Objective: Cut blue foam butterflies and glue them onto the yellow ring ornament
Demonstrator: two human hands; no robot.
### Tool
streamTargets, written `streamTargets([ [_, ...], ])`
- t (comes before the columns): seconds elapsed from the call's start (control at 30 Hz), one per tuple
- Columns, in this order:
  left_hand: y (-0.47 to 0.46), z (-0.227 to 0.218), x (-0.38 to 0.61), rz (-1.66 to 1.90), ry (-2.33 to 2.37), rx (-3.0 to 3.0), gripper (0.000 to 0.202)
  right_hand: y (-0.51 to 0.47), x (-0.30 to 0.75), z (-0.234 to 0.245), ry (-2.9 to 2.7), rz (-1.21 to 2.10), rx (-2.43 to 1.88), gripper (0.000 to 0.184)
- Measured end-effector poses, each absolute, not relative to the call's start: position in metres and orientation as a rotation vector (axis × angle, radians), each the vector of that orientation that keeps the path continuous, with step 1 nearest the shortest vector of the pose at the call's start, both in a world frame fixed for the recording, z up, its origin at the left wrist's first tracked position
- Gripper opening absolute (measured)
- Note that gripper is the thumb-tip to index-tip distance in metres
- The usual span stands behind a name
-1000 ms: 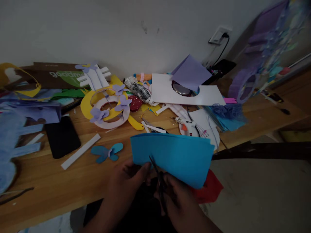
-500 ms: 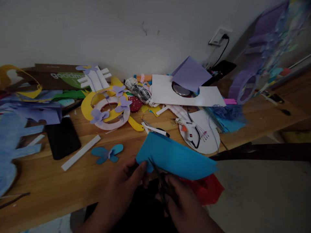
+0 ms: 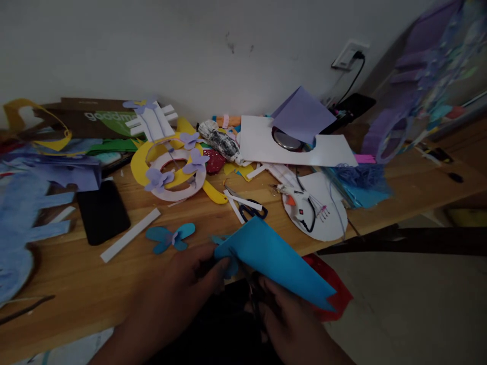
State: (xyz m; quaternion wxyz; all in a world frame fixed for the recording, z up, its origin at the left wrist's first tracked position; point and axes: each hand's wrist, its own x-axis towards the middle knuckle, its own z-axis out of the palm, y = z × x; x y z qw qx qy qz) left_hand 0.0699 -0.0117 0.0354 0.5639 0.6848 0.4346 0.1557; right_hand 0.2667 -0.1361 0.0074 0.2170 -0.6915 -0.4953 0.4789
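My left hand [image 3: 200,279] pinches the left end of a folded sheet of blue paper [image 3: 277,253], where a rounded cut edge shows. In my right hand [image 3: 279,314] is a pair of dark scissors [image 3: 249,279], its blades at the paper close to my left fingertips. The paper slants down to the right over my right hand. A blue paper butterfly [image 3: 171,237] with a purple middle lies on the table, left of my left hand. Just beyond the paper rests a second pair of scissors [image 3: 253,208], partly under white strips.
A black phone [image 3: 102,213] and a white strip [image 3: 130,235] lie on the left. Yellow and white rings [image 3: 171,170] with purple flowers stand further back. A hot glue gun [image 3: 300,205] rests on a white disc [image 3: 327,218]. Something red [image 3: 335,291] hangs below the table's edge.
The blue paper has turned, its right end dropping lower, and more cut edge shows at my left fingers. The scissors stay at the paper. The view has shifted slightly.
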Motion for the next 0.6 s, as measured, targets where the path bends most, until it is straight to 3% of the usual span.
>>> streamTargets([
  [0.3,-0.001,0.040,0.067,0.733,1.062,1.661,0.020,-0.127,0.265,0.015,-1.397,1.383,-1.891,0.021],
  [0.5,0.009,0.044,0.067,0.738,1.047,1.585,0.008,-0.127,0.275,0.023,-1.466,1.419,-1.912,0.012],
  [0.6,0.010,0.038,0.066,0.788,1.123,1.336,0.012,-0.139,0.291,0.039,-1.392,1.365,-1.963,0.019],
])
